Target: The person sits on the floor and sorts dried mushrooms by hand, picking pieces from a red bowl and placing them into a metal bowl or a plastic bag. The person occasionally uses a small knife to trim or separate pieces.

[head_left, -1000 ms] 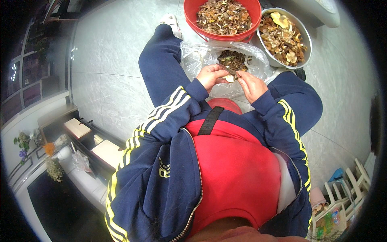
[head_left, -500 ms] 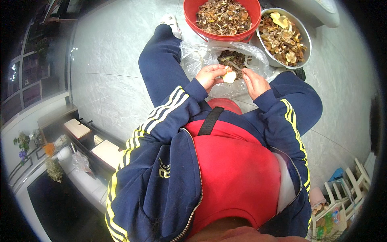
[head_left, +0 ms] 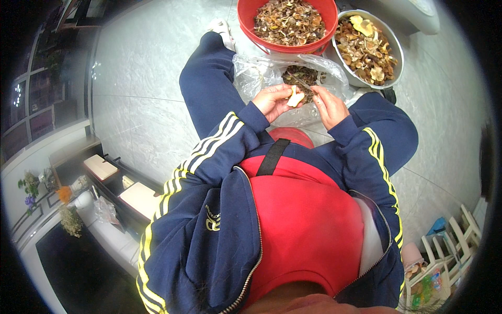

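Note:
A pale yellow mushroom [head_left: 295, 98] is pinched in the fingers of my left hand [head_left: 271, 101]. My right hand [head_left: 330, 107] is closed round a thin knife [head_left: 300, 80], its narrow blade pointing up and left past the mushroom. Both hands are over a clear plastic bag [head_left: 256, 70] that lies spread on the floor between my legs. Dark brown scraps and debris [head_left: 303, 75] lie in the bag. Just beyond it stands a red bucket [head_left: 243, 23] heaped with small brown mushrooms. To its right, a pale metal pot [head_left: 400, 55] holds larger brown and yellow mushrooms.
Beneath me shows part of a red stool [head_left: 293, 136]. A light appliance-like base [head_left: 418, 21] stands at the far right. Shelving with toys [head_left: 444, 261] is at the lower right, and a cabinet with open drawers [head_left: 120, 183] at the left. Grey tiles [head_left: 141, 68] cover the floor.
My left hand has turned the mushroom, so its pale stem side now shows. The knife has tilted a little, and my right hand has shifted slightly left.

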